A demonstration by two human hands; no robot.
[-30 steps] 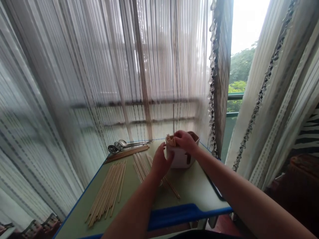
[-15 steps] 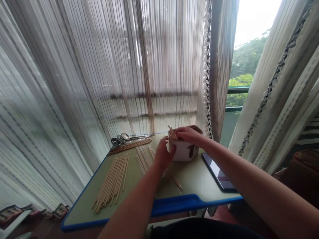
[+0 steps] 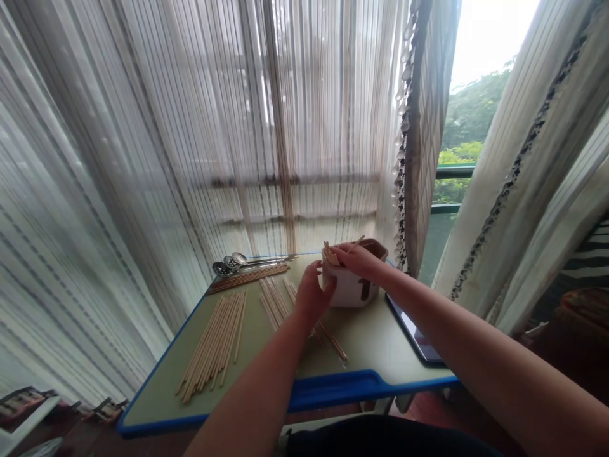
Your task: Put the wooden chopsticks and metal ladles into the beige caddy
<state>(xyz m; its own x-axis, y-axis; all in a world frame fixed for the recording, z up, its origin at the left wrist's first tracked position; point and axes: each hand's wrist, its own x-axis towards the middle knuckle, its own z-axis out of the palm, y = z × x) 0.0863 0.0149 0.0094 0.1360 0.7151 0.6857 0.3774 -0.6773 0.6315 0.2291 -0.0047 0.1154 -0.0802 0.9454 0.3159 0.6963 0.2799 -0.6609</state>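
Note:
A white container (image 3: pixel 347 293) with a dark mark on its front stands near the table's far edge. Against its left side, my left hand (image 3: pixel 313 293) is curled, thumb at the front, steadying it. My right hand (image 3: pixel 354 257) reaches over the rim, its fingers closed around chopsticks (image 3: pixel 328 252) whose pale tips poke up at the left corner. The fingertips are partly hidden inside. Left of the container lie loose chopsticks (image 3: pixel 273 303), some passing behind my left forearm. Farther left, a fanned bundle of wooden chopsticks (image 3: pixel 214 343) rests on the table.
Metal ladles and skimmers (image 3: pixel 233 261) lie at the far left corner beside a row of darker chopsticks (image 3: pixel 250 277). A phone or tablet (image 3: pixel 413 330) lies right of the container, partly under my right forearm. The table (image 3: pixel 375 346) has a blue edge; sheer curtains (image 3: pixel 228 127) hang behind.
My right hand has shifted slightly left at the container's rim. A stick end now shows above the rim behind it. My left hand stays at the container's side.

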